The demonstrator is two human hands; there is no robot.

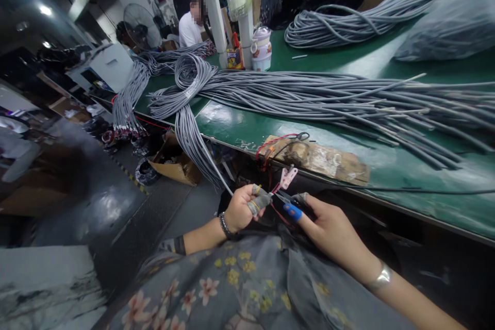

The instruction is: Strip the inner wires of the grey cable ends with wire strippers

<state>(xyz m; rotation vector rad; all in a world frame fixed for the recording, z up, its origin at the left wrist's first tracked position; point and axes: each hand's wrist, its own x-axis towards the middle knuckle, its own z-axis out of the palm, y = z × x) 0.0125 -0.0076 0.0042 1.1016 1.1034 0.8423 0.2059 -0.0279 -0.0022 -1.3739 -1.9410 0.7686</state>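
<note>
While the left hand (243,209) clamps its wrapped fingers around a grey cable (217,167) near its end, just off the green table's (232,119) near edge, the right hand (328,224), blue wrap (293,211) on one digit, sits beside thin wires (276,189), its grip too blurred to tell

Gripping a grey cable (221,177) near its end in the left hand (244,209); holding the blue-tipped right hand (327,223) just beside thin wires (276,190) near a pink clip (288,178); wearing a floral grey garment (216,283); facing a green bench (226,124) bearing grey cable bundles (286,94), a wooden block (327,163) and a lidded cup (262,50).
</note>
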